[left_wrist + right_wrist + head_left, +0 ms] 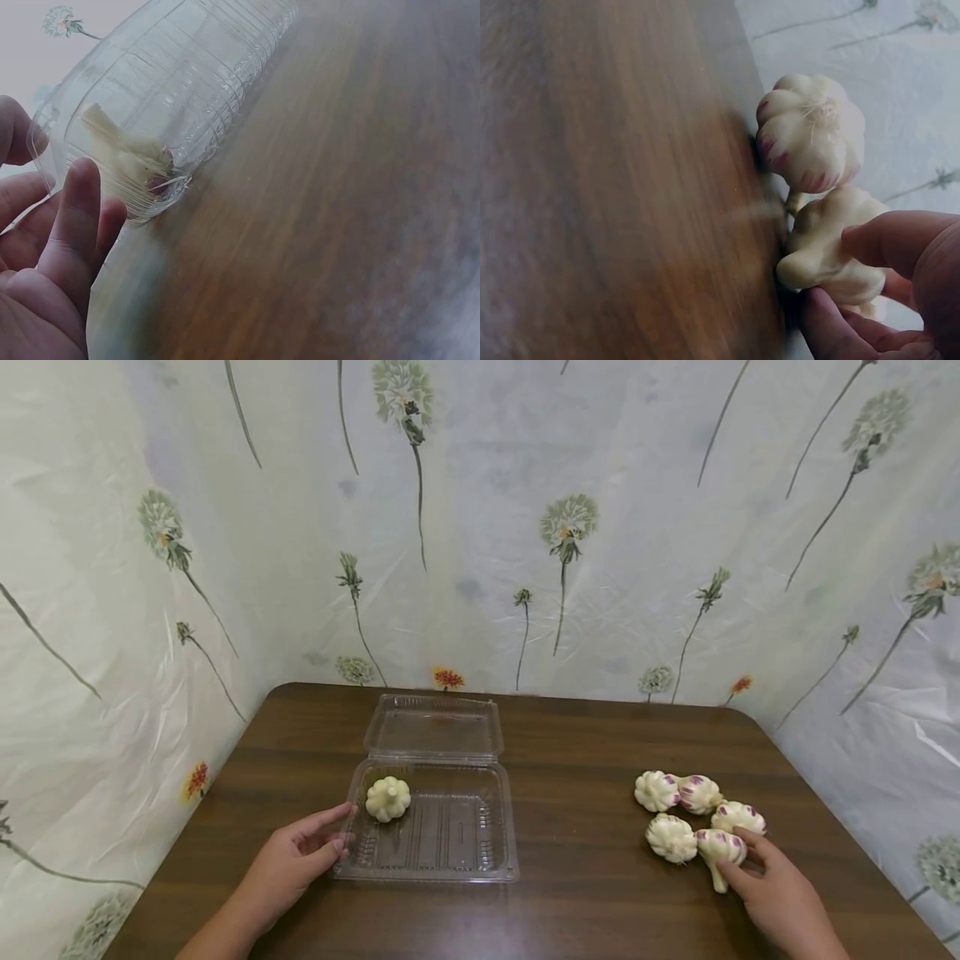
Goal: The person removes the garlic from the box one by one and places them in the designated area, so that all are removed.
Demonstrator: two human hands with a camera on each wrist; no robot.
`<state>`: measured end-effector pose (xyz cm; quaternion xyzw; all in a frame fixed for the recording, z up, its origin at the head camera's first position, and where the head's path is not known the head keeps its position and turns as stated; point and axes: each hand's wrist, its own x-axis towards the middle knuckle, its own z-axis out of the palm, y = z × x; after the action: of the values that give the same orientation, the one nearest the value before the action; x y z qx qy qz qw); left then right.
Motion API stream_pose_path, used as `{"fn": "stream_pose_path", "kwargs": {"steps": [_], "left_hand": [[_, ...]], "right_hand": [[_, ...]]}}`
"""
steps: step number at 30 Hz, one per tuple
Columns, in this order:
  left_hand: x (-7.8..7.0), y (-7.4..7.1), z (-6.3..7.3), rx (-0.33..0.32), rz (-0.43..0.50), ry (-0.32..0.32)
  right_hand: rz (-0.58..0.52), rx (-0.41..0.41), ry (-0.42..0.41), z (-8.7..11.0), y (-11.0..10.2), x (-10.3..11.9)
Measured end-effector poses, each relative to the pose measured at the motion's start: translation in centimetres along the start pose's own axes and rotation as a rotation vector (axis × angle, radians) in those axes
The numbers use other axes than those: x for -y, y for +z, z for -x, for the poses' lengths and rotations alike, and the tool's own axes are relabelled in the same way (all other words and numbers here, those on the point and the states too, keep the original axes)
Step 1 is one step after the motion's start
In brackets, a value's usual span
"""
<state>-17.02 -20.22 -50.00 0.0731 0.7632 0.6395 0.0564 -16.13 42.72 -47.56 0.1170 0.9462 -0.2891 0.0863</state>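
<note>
A clear plastic clamshell container (461, 870) lies opened flat on the table, its lid (435, 727) toward the wall. One pale garlic bulb (387, 799) stands in its left part, stem up. My left hand (292, 856) holds the container's left rim, with thumb and fingers at the edge in the left wrist view. On the right, my right hand (780, 889) grips a purple-streaked garlic bulb (829, 244) between thumb and fingers; its stem points toward me. Several more garlic bulbs (671, 838) lie close around it, partly purple-streaked.
Dark wood table (577, 827) stretches between the container and the garlic group. A pale floral sheet (480, 527) hangs behind the table and along both sides.
</note>
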Motion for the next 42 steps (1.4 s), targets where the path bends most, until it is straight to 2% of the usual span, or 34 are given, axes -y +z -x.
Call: {"fn": "stream_pose_path", "kwargs": {"steps": [5,10,19,23,30,36,42], "left_hand": [[0.1,0.0,0.0,-0.003,-0.006,-0.001],[0.2,0.0,-0.1,0.003,-0.006,0.004],[0.2,0.0,-0.1,0.009,0.000,0.011],[0.0,-0.1,0.0,0.005,-0.009,0.005],[0.2,0.0,0.0,0.006,-0.003,0.007],[0.3,0.0,0.0,0.005,-0.012,0.018],[0.3,-0.1,-0.1,0.003,-0.012,0.028]], "right_hand": [[-0.004,0.007,-0.002,-0.1,0.1,0.0],[-0.014,0.015,0.039,-0.1,0.0,0.0],[-0.011,-0.066,0.071,1.1,-0.6,0.9],[0.032,-0.091,0.076,1.5,-0.7,1.7],[0.167,-0.281,-0.042,2.4,-0.7,3.2],[0.190,-0.298,-0.058,3.4,-0.9,5.6],[0.183,-0.408,-0.157,4.6,0.9,8.1]]}}
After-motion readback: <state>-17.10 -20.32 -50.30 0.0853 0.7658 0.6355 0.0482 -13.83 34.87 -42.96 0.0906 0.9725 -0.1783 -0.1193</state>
